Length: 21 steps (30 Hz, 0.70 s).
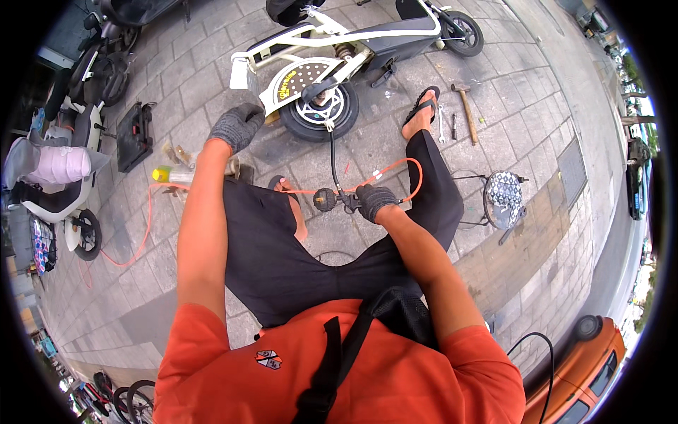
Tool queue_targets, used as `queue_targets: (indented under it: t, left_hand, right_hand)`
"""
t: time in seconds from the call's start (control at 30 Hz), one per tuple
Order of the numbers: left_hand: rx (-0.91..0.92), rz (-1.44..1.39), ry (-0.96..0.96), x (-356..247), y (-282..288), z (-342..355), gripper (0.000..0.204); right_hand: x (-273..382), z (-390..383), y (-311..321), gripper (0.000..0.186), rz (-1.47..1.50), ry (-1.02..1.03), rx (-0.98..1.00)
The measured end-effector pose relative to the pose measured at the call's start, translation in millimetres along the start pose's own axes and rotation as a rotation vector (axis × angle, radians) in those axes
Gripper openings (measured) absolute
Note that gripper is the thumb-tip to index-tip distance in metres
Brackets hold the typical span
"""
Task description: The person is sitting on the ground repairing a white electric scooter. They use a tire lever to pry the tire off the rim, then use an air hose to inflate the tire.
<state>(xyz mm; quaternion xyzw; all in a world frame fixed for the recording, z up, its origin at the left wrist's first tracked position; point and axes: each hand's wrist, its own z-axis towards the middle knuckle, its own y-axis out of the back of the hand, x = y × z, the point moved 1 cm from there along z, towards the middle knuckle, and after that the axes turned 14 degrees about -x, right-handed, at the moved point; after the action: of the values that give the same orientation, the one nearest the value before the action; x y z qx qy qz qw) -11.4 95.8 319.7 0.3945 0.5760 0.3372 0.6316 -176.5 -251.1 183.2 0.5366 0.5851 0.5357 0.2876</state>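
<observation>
- The right hand [374,201], gloved, is gripping the black inflator [349,203] between the legs [438,198]; its body is looking rigid and fairly light, the handle offering the surest hold.
- The round gauge [325,199] is sitting at its left end, probably being the fragile part.
- The orange hose [421,173] is looping around to the right, seemingly springy and liable to be tugging.
- The black hose [333,159] is running to the wheel [307,129], probably bending stiffly; its end fitting is suiting a fingertip pinch.
- The left hand [239,127], gloved, is curling its fingers beside the pale perforated cover [307,76]; whether it is touching anything, I cannot tell.
</observation>
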Motion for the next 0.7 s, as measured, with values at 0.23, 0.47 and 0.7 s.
queue_targets:
  t: [0.23, 0.47, 0.7]
  left_hand:
    - [0.183, -0.018, 0.009, -11.0, 1.2, 2.5, 0.039]
    - [0.338, 0.108, -0.017, -8.1, -14.1, 11.1, 0.039]
    - [0.357, 0.122, 0.002, -13.9, -17.5, 9.0, 0.040]
  right_hand:
    - [8.2, 0.2, 23.3, 0.027, -0.013, 0.009, 0.054]
    - [7.3, 9.6, 7.2, 0.025, 0.027, 0.019, 0.029]
    - [1.9, 10.4, 5.0, 0.025, 0.000, 0.032, 0.034]
